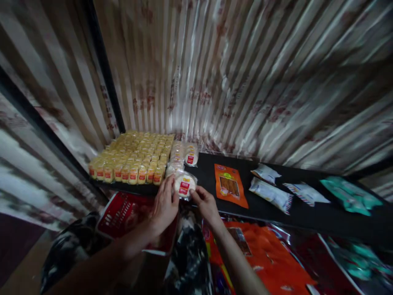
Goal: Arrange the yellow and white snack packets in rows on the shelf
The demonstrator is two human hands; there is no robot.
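A round white cake in a clear wrapper [185,185] with a red label is held between my two hands at the front edge of a black shelf. My left hand [166,201] grips its left side, fingers closed along the wrapper. Thumb and fingers of my right hand [205,201] pinch its lower right edge. Just behind it, more wrapped round white cakes [190,155] stand in short rows. To their left are many small yellow wrapped cakes [135,157] with orange-red labels, packed in tight rows.
Right along the black shelf [204,170] lie an orange packet [230,185], several white packets [270,193] and teal packets [350,194]. Below the shelf are a red bag [129,215] and large orange bags [267,254]. Dark poles [106,65] and a striped, shiny curtain [196,82] stand behind.
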